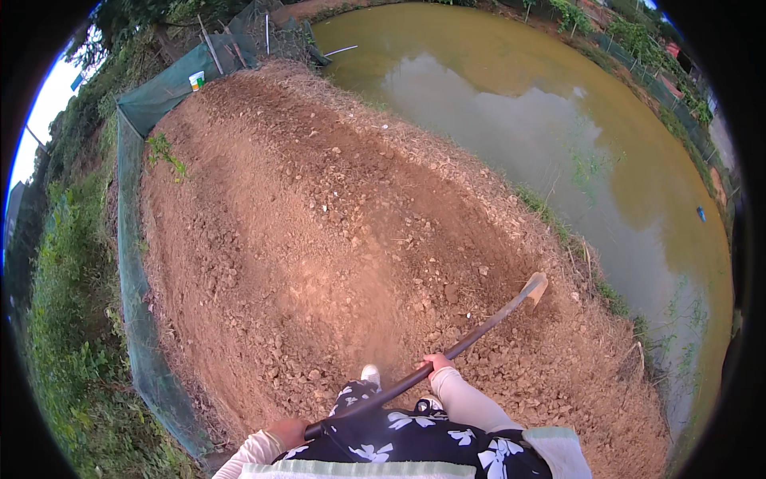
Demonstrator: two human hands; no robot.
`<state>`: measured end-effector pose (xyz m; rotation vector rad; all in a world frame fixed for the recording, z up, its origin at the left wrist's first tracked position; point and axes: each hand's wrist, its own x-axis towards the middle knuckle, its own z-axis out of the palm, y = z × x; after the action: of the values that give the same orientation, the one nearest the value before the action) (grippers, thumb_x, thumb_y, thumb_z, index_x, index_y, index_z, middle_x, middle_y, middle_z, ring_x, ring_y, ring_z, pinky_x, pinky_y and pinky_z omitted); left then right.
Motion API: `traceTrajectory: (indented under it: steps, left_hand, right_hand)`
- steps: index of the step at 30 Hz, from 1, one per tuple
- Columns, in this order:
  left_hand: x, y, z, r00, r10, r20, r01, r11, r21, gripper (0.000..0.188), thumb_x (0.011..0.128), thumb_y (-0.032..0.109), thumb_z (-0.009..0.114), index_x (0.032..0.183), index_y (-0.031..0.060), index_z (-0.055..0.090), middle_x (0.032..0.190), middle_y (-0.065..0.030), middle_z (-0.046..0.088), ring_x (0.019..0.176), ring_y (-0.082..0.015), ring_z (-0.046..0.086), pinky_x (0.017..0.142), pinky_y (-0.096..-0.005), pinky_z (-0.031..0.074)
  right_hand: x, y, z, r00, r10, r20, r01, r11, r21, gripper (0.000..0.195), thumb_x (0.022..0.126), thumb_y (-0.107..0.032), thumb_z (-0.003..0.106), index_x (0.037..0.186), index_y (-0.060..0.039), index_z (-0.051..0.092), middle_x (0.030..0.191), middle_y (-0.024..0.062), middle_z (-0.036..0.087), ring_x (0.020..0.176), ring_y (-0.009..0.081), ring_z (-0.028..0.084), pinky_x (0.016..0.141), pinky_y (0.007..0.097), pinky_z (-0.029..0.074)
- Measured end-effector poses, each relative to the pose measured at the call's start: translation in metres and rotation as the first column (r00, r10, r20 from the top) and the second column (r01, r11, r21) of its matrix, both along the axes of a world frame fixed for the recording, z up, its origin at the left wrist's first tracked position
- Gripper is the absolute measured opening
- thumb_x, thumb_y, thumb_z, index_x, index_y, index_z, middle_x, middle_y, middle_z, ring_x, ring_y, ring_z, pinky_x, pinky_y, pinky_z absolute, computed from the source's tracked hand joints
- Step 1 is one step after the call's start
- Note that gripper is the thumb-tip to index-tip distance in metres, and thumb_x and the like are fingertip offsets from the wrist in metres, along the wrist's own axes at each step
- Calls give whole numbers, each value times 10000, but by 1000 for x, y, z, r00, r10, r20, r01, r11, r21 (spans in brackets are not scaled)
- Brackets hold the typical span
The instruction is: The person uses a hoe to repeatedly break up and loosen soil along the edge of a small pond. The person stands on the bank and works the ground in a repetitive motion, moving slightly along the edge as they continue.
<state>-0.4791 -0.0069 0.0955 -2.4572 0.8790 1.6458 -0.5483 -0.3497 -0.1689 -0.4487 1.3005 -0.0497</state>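
A hoe with a long dark handle (395,386) slants across my body, from lower left up to the right. My left hand (289,432) grips the butt end of the handle, close to my waist. Farther along the shaft, my right hand (437,363) is wrapped around it. The hoe's metal blade (538,285) rests at the soil near the pond-side edge of the plot; its lower edge appears to be in the dirt. Loose brown clods (449,293) lie around the blade and along the shaft.
A muddy pond (514,120) borders the plot on the right, behind a strip of dry grass (443,152). Green netting (133,299) fences the left side. A white bucket (196,81) stands at the far corner. A small leafy plant (166,154) grows by the netting. My shoe (370,375) is on the soil.
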Motion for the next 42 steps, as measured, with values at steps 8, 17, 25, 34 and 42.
traceTrajectory:
  steps: [8, 17, 25, 34, 42]
  left_hand:
    - [-83, -19, 27, 979, -10, 204, 7, 1000, 16, 230, 782, 262, 421, 881, 99, 550, 767, -150, 601, 732, -297, 600, 625, -415, 470]
    - [-152, -48, -2, 903, 169, 394, -90, 973, -211, 147, 757, 212, 432, 797, 84, 493, 643, -121, 592, 635, -291, 598, 501, -388, 458]
    - [-157, -34, 47, 916, 92, 390, -31, 987, -160, 196, 666, 185, 538, 811, 58, 504, 624, -128, 569, 610, -301, 579, 555, -396, 456]
    - [-140, 40, 99, 808, 58, 586, -80, 997, 12, 184, 526, 97, 592, 707, 98, 561, 567, -143, 538, 588, -326, 550, 572, -413, 437]
    - [-109, 164, 99, 695, 80, 714, -245, 961, 130, 137, 464, 143, 622, 572, 78, 571, 580, -136, 555, 602, -325, 546, 592, -390, 450]
  right_hand:
    - [-66, -62, -27, 999, 32, 5, -32, 999, 1, 159, 730, -14, 551, 829, -15, 428, 619, 97, 458, 520, 226, 480, 517, 421, 454]
    - [-90, -70, -18, 1000, -14, -4, 14, 1000, 11, 147, 745, -55, 557, 726, -38, 412, 617, 68, 425, 518, 205, 451, 493, 403, 455]
    - [-106, -45, 26, 999, 23, -31, -23, 1000, -17, 201, 712, 0, 558, 855, -46, 425, 712, 110, 467, 560, 249, 494, 523, 432, 479]
    - [-96, -14, 58, 993, -97, -72, 97, 995, -6, 186, 756, -38, 535, 884, -7, 405, 705, 131, 486, 674, 268, 541, 618, 438, 473]
    - [-97, 94, 107, 999, -22, -31, 31, 928, 372, 210, 768, -62, 561, 887, 4, 402, 790, 134, 489, 697, 268, 538, 665, 381, 499]
